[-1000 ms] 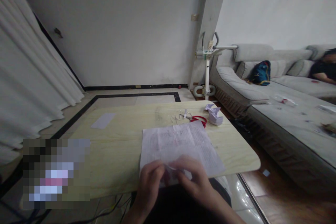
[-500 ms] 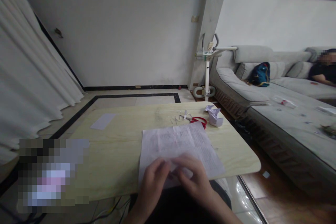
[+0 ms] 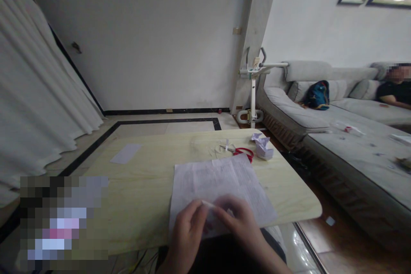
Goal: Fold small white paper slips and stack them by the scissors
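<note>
My left hand point(image 3: 189, 224) and my right hand point(image 3: 236, 214) meet at the fingertips above the near part of a large printed sheet of paper point(image 3: 212, 180). Pinched between both hands is a small white strip of paper point(image 3: 208, 204), mostly covered by the fingers. The creased sheet lies flat on the wooden table under the hands. Beyond its far edge are red-handled scissors point(image 3: 244, 153), with thin paper scraps point(image 3: 215, 150) beside the blades. A crumpled paper point(image 3: 263, 147) sits right of the scissors.
The light wooden table point(image 3: 144, 201) has a small white paper point(image 3: 126, 153) at its far left and a blurred-out patch point(image 3: 64, 222) at its near left. A grey sofa point(image 3: 353, 154) with a person point(image 3: 394, 92) and a blue bag point(image 3: 317, 95) stands at the right.
Both hands stay together over the sheet while their fingers shift slightly. A white strip now shows more plainly between the fingertips. The view has tilted up a little.
</note>
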Tool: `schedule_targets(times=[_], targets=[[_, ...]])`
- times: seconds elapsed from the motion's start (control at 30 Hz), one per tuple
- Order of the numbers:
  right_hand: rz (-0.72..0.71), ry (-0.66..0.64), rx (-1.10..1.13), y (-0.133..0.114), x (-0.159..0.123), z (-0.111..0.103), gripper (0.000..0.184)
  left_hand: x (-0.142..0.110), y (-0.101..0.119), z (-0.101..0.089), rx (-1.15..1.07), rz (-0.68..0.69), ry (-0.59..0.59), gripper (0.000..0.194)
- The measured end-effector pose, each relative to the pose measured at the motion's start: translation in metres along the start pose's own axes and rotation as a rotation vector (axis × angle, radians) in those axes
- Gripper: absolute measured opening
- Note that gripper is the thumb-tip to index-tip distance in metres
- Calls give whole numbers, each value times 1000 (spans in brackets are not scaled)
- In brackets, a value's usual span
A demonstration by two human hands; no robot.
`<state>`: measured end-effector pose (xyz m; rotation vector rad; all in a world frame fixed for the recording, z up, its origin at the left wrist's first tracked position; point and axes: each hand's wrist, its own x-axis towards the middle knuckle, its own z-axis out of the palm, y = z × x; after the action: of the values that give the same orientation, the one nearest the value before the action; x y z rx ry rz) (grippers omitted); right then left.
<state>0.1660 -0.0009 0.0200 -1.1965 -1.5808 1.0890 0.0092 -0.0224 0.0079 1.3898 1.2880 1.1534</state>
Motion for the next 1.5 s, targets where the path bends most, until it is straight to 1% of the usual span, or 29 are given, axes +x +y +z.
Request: schedule_targets(times=[0.13, 0.27, 0.4, 0.5, 0.53, 0.6, 0.67, 0.73, 0.8, 0.87, 0.97, 1.07, 1.13, 1.23, 1.5], targets=[[31, -14, 22, 1, 0, 0, 18, 0, 8, 1, -67, -40, 5, 36], [47, -1, 103, -1, 0, 0, 19, 1, 12, 2, -104, -55, 32, 40], [81, -24, 193, -2, 0, -2, 20, 0, 7, 2, -65, -1, 50, 31], [52, -25, 160, -1, -1, -3, 16, 0, 2, 0, 31, 70, 93, 29], [34, -4, 144, 0, -1, -4, 15, -1, 1, 0, 63, 84, 83, 28], [-13, 27, 124, 1, -2, -4, 15, -2, 0, -1, 110, 92, 1, 26], [-73, 17, 99, 0, -2, -3, 14, -3, 1, -2, 137, 93, -115, 25], [-115, 5, 76, -1, -2, -2, 12, -6, 3, -2, 169, 112, -169, 27], [-117, 23, 71, -2, -3, -2, 13, -8, 3, -3, 196, 118, -151, 28], [-86, 43, 102, -3, -2, -2, 15, -9, 2, -3, 189, 91, -105, 24], [-13, 45, 210, -4, -2, -3, 21, -9, -1, 0, 143, 41, -77, 24], [49, 25, 341, -3, -2, -1, 27, -6, -3, 4, 135, 25, -60, 21], [84, 7, 420, -2, -2, 0, 29, -4, -2, 5, 126, 22, -66, 20], [116, -4, 494, 0, -2, 1, 30, -4, 0, 5, 93, 14, -113, 20], [77, 10, 354, -4, -1, -2, 27, -10, 3, 2, 46, -60, -132, 25]])
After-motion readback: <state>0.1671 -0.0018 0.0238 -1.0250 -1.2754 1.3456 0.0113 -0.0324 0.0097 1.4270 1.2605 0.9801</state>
